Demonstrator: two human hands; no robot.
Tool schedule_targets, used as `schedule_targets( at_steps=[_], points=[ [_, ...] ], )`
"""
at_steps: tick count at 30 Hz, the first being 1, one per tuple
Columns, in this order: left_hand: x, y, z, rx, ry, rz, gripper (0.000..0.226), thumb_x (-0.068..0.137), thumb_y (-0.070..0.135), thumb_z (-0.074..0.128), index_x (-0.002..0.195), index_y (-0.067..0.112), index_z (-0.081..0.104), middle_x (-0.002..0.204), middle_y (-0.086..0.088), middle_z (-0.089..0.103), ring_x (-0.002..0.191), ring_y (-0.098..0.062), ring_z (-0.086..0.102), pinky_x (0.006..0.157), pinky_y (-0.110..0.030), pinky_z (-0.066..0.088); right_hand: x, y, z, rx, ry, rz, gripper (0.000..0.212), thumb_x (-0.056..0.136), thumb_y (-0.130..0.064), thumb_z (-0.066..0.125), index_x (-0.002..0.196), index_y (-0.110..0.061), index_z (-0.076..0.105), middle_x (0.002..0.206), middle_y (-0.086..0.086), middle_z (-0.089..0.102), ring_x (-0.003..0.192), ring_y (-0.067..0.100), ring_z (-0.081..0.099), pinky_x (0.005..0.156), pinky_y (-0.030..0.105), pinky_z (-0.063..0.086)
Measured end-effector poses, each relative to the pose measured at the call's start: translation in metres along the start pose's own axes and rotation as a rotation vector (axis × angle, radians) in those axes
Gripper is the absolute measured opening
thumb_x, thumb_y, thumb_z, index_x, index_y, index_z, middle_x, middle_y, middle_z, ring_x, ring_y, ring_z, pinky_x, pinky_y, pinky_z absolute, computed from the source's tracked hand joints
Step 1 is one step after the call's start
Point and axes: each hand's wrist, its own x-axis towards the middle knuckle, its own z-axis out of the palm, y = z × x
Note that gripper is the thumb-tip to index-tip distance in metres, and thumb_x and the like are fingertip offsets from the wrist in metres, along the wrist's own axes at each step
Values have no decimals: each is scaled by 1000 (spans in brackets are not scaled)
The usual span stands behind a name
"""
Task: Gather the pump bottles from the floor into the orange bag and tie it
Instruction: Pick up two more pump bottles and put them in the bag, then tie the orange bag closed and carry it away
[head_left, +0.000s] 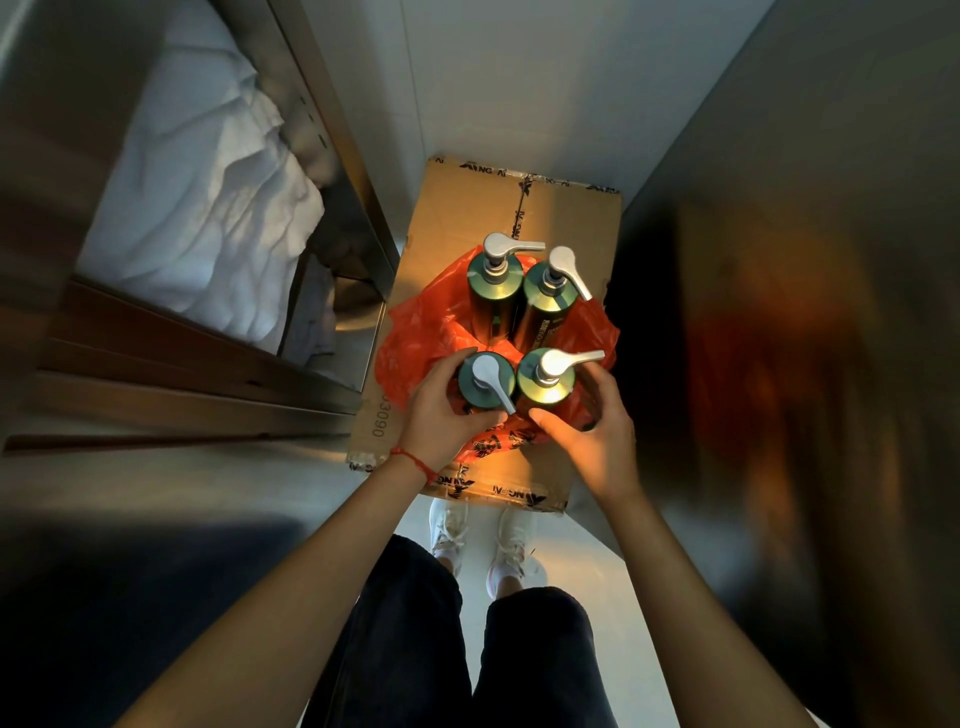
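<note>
While four pump bottles (496, 291) stand in one orange bag (415, 332), the left hand (441, 410) grips one bottle and the right hand (592, 431) curls round another.

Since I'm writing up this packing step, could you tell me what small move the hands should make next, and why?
Probably let go of the bottles and lift the orange bag edges up. All four pump bottles stand on the spread bag, the left hand gripping the near-left bottle, the right hand curled round the near-right bottle; the bag lies untied.
</note>
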Motion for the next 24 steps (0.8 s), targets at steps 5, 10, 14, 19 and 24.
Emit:
schedule_targets(
  at_steps=[5,10,14,19,24],
  points=[
    [-5,3,-5,-2,-13,-13,75,60,3,81,125,10,46,128,-12,52,120,-21,46,98,-36,44,-2,0,-2,12,5,4,72,65,-17,81,127,-22,46,130,0,53,120,13,50,102,33,43],
    [-21,3,-22,-81,47,-102,72,62,-6,76,126,12,47,118,6,53,115,-14,47,88,-14,45,-12,5,-16,52,22,64,69,70,-11,77,130,-21,45,128,-7,52,116,0,49,93,12,42],
    [-19,1,-42,-137,170,-160,57,72,-5,68,124,8,48,123,-9,53,115,-20,49,93,-32,42,-7,7,-25,131,180,139,50,80,-4,66,126,-14,50,119,-4,54,107,5,54,80,5,43],
    [8,-4,-58,-157,403,-213,37,80,2,62,117,1,54,110,-10,60,106,-24,56,92,-34,44,21,17,-28,150,309,238,41,85,-6,60,125,-3,51,126,16,57,107,16,54,88,24,42],
    [43,-25,-65,-109,457,-365,37,84,15,61,119,6,54,109,-5,59,100,-17,54,86,-29,41,42,36,-22,120,363,314,38,87,-10,59,124,-2,53,126,17,57,106,14,51,88,26,40]
  ],
)
